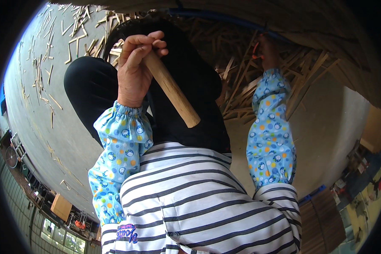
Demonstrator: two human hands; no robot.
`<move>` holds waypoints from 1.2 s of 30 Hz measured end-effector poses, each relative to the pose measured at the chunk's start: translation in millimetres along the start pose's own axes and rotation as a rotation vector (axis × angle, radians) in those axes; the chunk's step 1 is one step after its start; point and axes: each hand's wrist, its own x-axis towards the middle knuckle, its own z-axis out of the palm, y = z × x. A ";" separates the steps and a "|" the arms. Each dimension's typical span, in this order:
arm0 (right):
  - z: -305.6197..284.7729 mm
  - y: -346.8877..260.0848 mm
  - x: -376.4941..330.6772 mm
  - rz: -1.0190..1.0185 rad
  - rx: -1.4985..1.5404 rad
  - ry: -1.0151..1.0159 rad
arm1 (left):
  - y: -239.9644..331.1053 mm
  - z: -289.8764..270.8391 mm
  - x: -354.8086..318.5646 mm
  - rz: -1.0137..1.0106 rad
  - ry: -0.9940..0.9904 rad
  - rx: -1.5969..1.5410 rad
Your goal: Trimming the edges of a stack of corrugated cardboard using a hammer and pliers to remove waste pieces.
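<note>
My left hand (136, 63) is closed around one end of a thick, round wooden handle (173, 91). The handle slants down toward my body, its free end above my dark trousers; whatever sits beyond my grip is hidden. Farther off on the right, my right hand (270, 55) reaches over a heap of wooden strips (245, 82), in shadow. Its fingers are closed on a tool with an orange handle (256, 50), whose working end is too dark to make out. Both forearms wear light blue patterned sleeve covers.
More thin wooden strips (40, 78) lie scattered over the grey floor (55, 135) on the left. A brown, draped-looking surface (347, 38) with a blue tube (224, 16) along its edge hangs over the far right. A cardboard box (61, 206) stands at the lower left.
</note>
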 end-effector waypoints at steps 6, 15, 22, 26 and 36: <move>44.4 23.9 -71.1 0.035 -0.168 -0.173 | -0.9 -5.0 0.1 0.002 0.051 0.000; 102.3 -24.9 -44.1 -0.055 -0.294 -0.184 | 0.7 -2.2 -2.4 0.010 0.036 -0.004; 126.2 -8.5 -36.6 -0.027 -0.018 -0.384 | 3.6 -2.2 -6.1 0.003 0.035 0.010; 100.9 31.1 -87.9 0.214 -0.288 -0.393 | 1.3 -7.4 -4.6 0.000 0.047 -0.034; 67.4 -30.3 -46.8 -0.218 -0.116 -0.331 | -3.5 3.2 1.5 -0.005 0.008 -0.041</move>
